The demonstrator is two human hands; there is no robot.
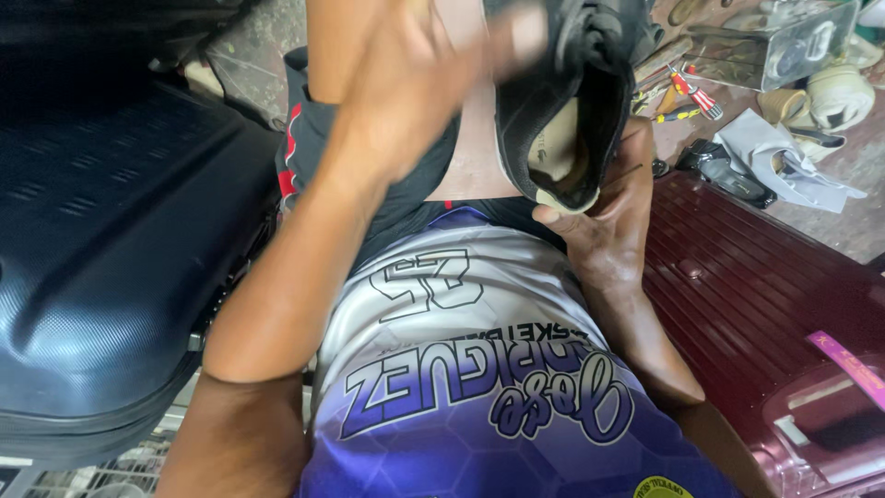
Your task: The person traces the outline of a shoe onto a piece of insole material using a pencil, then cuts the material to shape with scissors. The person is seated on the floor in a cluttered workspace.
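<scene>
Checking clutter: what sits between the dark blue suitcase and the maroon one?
In the head view, the person's lap in a purple-white jersey fills the gap between blue suitcase and maroon suitcase.

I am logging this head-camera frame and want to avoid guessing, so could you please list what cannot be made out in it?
- Left hand: motion-blurred, so finger positions and any contact with the shoe are unclear.
- Black shoe: its toe end is cut off by the top edge.
- Right hand: its fingers are mostly hidden behind the shoe.
- Tools on the floor: too small and cluttered to identify.
- Dark red suitcase: cut off by the right edge.
</scene>
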